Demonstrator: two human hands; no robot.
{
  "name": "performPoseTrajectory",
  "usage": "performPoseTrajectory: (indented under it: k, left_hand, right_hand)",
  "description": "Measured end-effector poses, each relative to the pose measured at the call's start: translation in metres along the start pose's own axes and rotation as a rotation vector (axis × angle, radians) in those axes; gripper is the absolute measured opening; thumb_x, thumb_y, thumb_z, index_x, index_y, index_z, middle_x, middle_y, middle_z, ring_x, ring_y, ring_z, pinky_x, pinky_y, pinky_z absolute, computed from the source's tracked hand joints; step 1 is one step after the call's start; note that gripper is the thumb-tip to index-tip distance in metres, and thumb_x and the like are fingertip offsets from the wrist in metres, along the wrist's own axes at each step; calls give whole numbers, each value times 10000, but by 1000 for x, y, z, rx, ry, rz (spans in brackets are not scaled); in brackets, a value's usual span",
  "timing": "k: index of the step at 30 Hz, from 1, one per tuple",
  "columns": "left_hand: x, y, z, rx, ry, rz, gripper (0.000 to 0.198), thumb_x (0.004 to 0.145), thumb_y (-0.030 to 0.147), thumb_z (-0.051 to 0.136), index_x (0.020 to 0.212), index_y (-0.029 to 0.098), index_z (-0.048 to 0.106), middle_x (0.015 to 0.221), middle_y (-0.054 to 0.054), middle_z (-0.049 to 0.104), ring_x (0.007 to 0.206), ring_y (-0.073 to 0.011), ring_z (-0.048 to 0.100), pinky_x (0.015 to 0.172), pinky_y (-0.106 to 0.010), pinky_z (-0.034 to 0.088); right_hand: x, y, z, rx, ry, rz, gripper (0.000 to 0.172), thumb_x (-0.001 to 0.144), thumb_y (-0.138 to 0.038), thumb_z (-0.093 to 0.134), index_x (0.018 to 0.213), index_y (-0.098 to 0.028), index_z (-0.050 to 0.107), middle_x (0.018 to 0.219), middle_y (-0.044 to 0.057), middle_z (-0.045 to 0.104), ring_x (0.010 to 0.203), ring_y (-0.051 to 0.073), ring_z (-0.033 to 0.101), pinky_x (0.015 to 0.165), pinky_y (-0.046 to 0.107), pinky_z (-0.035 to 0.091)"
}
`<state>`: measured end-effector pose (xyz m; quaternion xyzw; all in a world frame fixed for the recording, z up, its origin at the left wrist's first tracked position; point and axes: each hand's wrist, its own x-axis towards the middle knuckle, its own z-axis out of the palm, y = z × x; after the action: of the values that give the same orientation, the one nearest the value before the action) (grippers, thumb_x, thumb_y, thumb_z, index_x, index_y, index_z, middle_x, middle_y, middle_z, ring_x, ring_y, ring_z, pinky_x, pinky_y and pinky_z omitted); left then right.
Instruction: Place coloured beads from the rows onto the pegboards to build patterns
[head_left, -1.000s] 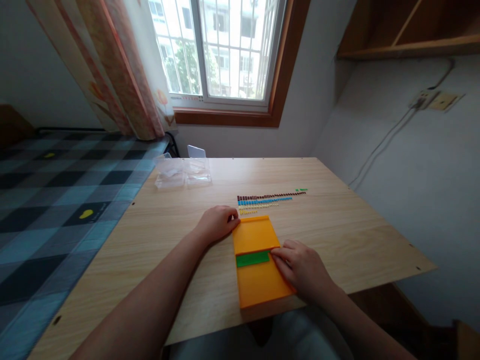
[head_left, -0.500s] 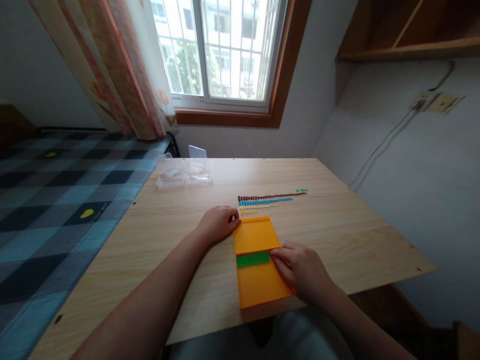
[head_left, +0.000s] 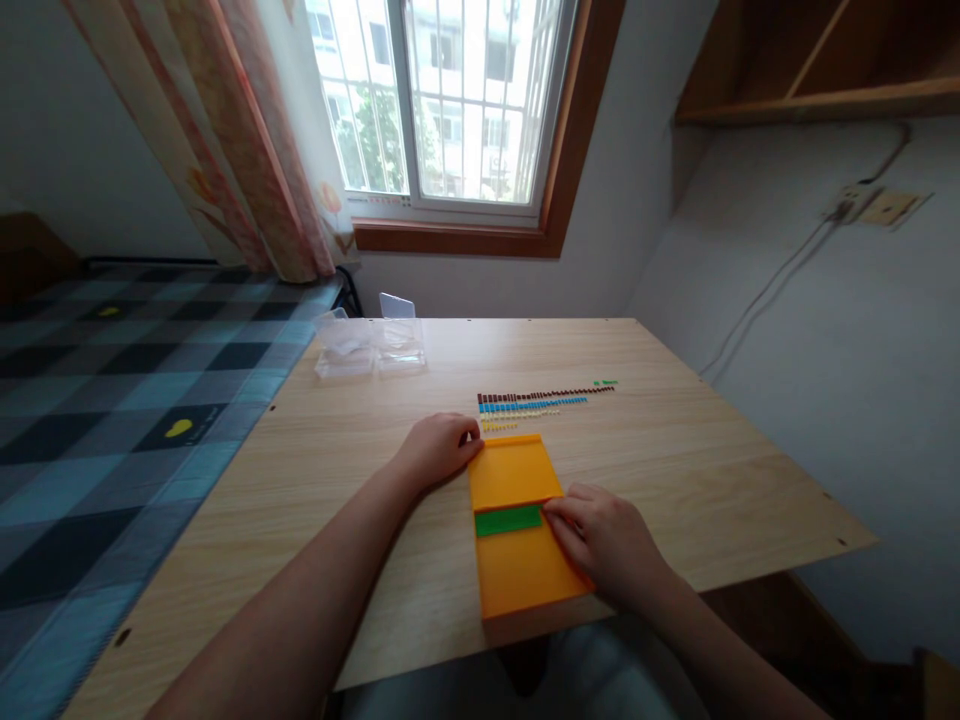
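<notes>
An orange flat box (head_left: 517,570) lies on the wooden table (head_left: 337,480) near its front edge. Its orange sliding lid (head_left: 512,470) covers the far half, and a green strip (head_left: 508,520) shows in the gap. My left hand (head_left: 439,447) rests curled against the far left corner of the lid. Fingers together, my right hand (head_left: 604,540) presses on the box's right edge beside the green strip. Beyond the box lie rows of small beads (head_left: 532,400) in brown, blue and yellow, with a few green beads (head_left: 604,383) at the right end.
Clear plastic containers (head_left: 369,345) stand at the table's far left. A bed with a blue checked cover (head_left: 112,400) adjoins the left side. A window with a curtain (head_left: 247,140) is behind, and a white wall with a cable and socket (head_left: 855,200) is at the right.
</notes>
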<state>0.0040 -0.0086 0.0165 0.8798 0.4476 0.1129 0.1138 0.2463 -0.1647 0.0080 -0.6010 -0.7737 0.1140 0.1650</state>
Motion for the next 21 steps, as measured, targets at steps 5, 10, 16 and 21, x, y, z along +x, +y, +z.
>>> performPoseTrajectory:
  k: [5, 10, 16, 21]
  left_hand:
    - [0, 1, 0, 4, -6, -9, 176, 906, 315, 596, 817, 220, 714, 849, -23, 744, 735, -180, 625, 648, -287, 392]
    - [0, -1, 1, -3, 0, 0, 171, 904, 312, 599, 823, 223, 721, 845, -25, 743, 749, -185, 632, 659, -287, 404]
    - [1, -1, 2, -1, 3, -6, 167, 903, 303, 605, 813, 216, 716, 845, -27, 742, 741, -181, 629, 652, -285, 397]
    - [1, 0, 1, -5, 1, -8, 165, 905, 305, 607, 815, 214, 711, 847, -26, 741, 735, -176, 626, 650, -282, 394]
  right_hand:
    - [1, -2, -2, -13, -23, -12, 204, 965, -213, 588, 951, -268, 783, 903, 14, 708, 882, 195, 662, 758, 286, 434]
    - [2, -2, -3, -20, -34, -8, 199, 971, -226, 592, 926, -270, 780, 885, 12, 699, 866, 188, 657, 737, 278, 420]
    - [2, -3, -3, 11, -33, 0, 205, 968, -231, 590, 923, -271, 786, 876, 13, 702, 840, 182, 654, 724, 270, 419]
    - [3, -2, -3, 24, -27, -2, 210, 964, -226, 588, 933, -275, 790, 881, 17, 710, 846, 184, 658, 733, 270, 430]
